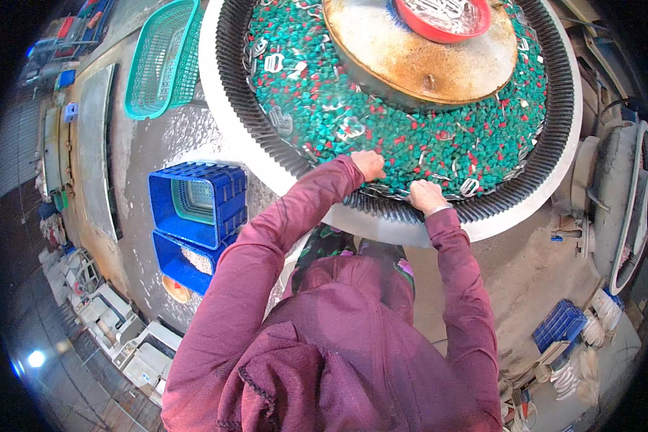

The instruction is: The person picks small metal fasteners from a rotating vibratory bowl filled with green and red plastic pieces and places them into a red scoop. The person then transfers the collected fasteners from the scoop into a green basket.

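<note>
Both my hands are over a big round tub (219, 93) with a white rim and a dark ribbed lining, filled with small green and red chips (396, 137). My left hand (369, 165) is closed at the chips near the front edge, fingers curled down. Just right of it and nearer the rim, my right hand (428, 196) has its fingers drawn together over the chips. What either hand holds is hidden. Flat silvery metal pieces lie among the chips, such as a slotted buckle-like piece (470, 187) beside my right hand and another slotted piece (274, 63) at the left.
A rusty round cover (367, 54) rises mid-tub, bearing a red bowl (439, 32) of metal pieces. To the left are a green plastic basket (135, 93) and two blue crates (232, 198) on wet floor. A large metal vessel (615, 194) and a blue basket (560, 324) stand right.
</note>
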Motion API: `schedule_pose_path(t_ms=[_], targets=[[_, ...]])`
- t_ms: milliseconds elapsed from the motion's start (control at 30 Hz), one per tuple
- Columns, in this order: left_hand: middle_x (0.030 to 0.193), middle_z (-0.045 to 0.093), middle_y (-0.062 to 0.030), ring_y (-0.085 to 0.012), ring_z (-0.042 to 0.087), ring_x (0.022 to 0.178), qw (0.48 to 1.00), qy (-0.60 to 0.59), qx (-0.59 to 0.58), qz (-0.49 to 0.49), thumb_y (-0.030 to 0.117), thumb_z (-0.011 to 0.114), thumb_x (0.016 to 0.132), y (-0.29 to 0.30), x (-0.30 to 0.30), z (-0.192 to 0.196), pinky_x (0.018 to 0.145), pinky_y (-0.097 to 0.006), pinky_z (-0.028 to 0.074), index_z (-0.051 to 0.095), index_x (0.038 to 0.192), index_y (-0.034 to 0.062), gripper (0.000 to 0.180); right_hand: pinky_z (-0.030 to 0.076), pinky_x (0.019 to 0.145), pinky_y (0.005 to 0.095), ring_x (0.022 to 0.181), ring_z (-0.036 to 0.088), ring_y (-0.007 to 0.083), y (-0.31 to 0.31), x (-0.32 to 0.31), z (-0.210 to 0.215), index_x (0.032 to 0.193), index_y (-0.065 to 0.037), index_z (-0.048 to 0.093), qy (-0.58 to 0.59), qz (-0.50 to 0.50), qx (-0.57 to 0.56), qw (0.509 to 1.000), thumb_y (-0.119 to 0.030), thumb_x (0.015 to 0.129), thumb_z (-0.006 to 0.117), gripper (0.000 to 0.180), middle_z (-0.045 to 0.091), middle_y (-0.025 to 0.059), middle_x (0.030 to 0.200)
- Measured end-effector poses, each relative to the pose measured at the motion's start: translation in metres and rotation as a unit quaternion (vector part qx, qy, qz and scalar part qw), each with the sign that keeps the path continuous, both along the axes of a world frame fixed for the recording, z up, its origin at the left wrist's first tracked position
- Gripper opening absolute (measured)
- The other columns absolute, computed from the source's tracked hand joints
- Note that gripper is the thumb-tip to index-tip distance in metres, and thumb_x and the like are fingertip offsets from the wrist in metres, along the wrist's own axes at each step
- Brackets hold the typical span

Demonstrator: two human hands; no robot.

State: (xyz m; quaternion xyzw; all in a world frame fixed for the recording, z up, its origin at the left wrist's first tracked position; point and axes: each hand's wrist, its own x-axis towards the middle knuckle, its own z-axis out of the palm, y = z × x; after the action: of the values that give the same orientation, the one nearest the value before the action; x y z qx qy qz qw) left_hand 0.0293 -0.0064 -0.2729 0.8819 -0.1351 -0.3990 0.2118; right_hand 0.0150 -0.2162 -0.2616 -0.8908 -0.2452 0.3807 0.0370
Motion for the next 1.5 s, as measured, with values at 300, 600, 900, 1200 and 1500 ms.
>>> schedule_pose_path(t_ms=[300, 600, 900, 1200, 1500], targets=[[0.12, 0.049, -0.0219, -0.0402, 0.045, 0.112, 0.991, 0.101, 0.075, -0.048, 0.054, 0.053, 0.079, -0.044, -0.052, -0.035, 0.086, -0.053, 0.042, 0.047, 0.126, 0.0322, 0.053, 0.049, 0.077, 0.0427, 0.087, 0.063, 0.0324, 0.005, 0.013, -0.015, 0.09, -0.007, 0.065, 0.008, 0.049, -0.039, 0.998, -0.017, 0.07, 0.059, 0.023, 0.064, 0.0164, 0.094], [0.11, 0.045, -0.0265, -0.0368, 0.061, 0.079, 0.998, -0.065, 0.009, -0.005, 0.024, 0.043, 0.088, -0.048, -0.064, -0.108, 0.065, -0.044, 0.052, 0.052, 0.115, 0.0196, 0.029, 0.046, 0.064, 0.028, 0.067, 0.059, 0.0127, -0.062, 0.037, 0.065, 0.087, 0.005, 0.065, 0.167, -0.314, 0.245, 0.902, -0.024, 0.08, 0.06, 0.03, 0.065, 0.0114, 0.075], [0.102, 0.058, -0.011, -0.0185, 0.064, 0.079, 0.779, 0.273, -0.445, 0.348, 0.007, 0.048, 0.089, 0.047, 0.006, 0.048, 0.058, -0.027, 0.054, 0.031, 0.13, 0.0077, 0.045, 0.048, 0.084, 0.0463, 0.106, 0.053, 0.0194, -0.035, 0.029, 0.092, 0.113, -0.003, 0.052, 0.309, -0.529, 0.599, 0.515, -0.014, 0.085, 0.058, 0.03, 0.055, 0.0068, 0.114], [0.099, 0.061, -0.0034, -0.0108, 0.059, 0.076, 0.704, 0.221, -0.507, 0.445, 0.008, 0.05, 0.089, 0.026, -0.007, 0.031, 0.057, -0.02, 0.049, 0.043, 0.125, 0.0085, 0.037, 0.048, 0.08, 0.0545, 0.102, 0.053, 0.0254, 0.058, 0.019, 0.061, 0.116, -0.004, 0.05, 0.481, -0.53, 0.562, 0.415, -0.024, 0.086, 0.058, 0.037, 0.055, 0.0091, 0.112], [0.106, 0.049, -0.0181, -0.038, 0.054, 0.091, 0.97, -0.211, -0.08, 0.089, 0.035, 0.052, 0.084, 0.002, -0.028, 0.127, 0.077, -0.046, 0.047, 0.053, 0.115, 0.007, 0.041, 0.053, 0.073, 0.0396, 0.086, 0.061, 0.0216, 0.04, 0.011, 0.067, 0.113, -0.004, 0.053, 0.463, -0.583, 0.553, 0.374, -0.02, 0.088, 0.054, 0.03, 0.063, 0.0074, 0.101]])
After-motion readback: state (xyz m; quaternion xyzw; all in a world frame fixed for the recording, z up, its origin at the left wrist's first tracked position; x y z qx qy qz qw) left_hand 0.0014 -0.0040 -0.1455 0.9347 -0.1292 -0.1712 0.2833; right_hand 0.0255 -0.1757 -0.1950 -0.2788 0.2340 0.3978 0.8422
